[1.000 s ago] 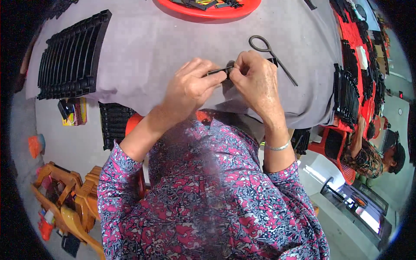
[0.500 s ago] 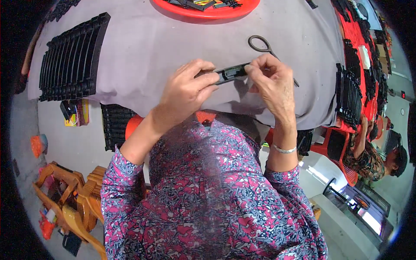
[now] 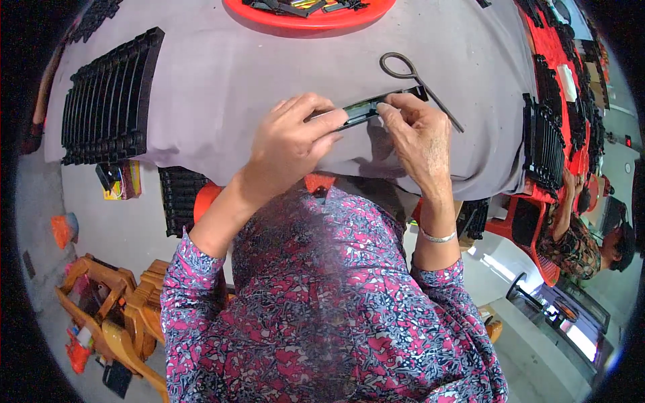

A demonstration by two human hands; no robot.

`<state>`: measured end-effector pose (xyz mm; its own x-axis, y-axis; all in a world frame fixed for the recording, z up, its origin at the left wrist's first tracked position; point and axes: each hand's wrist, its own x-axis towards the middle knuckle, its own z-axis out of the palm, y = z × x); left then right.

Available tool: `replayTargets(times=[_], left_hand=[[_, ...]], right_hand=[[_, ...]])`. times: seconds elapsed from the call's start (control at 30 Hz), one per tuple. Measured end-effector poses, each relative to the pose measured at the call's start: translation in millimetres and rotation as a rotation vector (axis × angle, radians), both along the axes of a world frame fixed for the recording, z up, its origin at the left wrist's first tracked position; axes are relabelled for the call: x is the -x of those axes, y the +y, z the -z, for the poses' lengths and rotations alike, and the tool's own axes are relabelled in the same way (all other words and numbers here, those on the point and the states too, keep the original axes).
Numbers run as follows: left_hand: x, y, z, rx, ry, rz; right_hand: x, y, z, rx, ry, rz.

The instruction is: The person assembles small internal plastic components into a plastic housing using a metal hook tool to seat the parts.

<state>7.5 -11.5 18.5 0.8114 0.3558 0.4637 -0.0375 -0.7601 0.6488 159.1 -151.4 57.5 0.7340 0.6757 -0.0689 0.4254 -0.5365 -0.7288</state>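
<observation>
A long, narrow black plastic part (image 3: 359,113) is held above the near side of the cloth-covered table, tilted up toward the right. My left hand (image 3: 292,138) is closed around its left end, which the fingers hide. My right hand (image 3: 420,127) pinches at the part's middle, thumb and fingertips pressed onto it; whether a smaller piece is between them I cannot make out. The part's dark right end shows beyond the right fingers. Just past it on the cloth lies a dark metal rod with a looped end (image 3: 400,65).
A red tray (image 3: 309,21) of loose black and yellow pieces stands at the far side of the grey tablecloth (image 3: 222,74). Black slatted racks (image 3: 111,94) lie at the left, with another (image 3: 543,144) at the right edge. A co-worker (image 3: 574,242) sits at the right by a red-covered table.
My right hand has shifted slightly left along the black part, and its right end now shows past the fingers. My left hand keeps its grip. The whole view has shifted a little.
</observation>
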Motion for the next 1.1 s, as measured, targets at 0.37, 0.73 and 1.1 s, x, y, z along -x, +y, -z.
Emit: replayTargets(times=[0.37,0.73,1.1], left_hand=[[2,-4,1,-0.211,0.117,-0.003],[3,-1,9,-0.207,0.145,0.019],[3,-2,12,-0.157,0.072,0.030]], right_hand=[[6,5,-1,-0.027,0.187,0.067],[9,8,0,-0.071,0.308,0.124],[18,17,7,-0.135,0.210,0.264]])
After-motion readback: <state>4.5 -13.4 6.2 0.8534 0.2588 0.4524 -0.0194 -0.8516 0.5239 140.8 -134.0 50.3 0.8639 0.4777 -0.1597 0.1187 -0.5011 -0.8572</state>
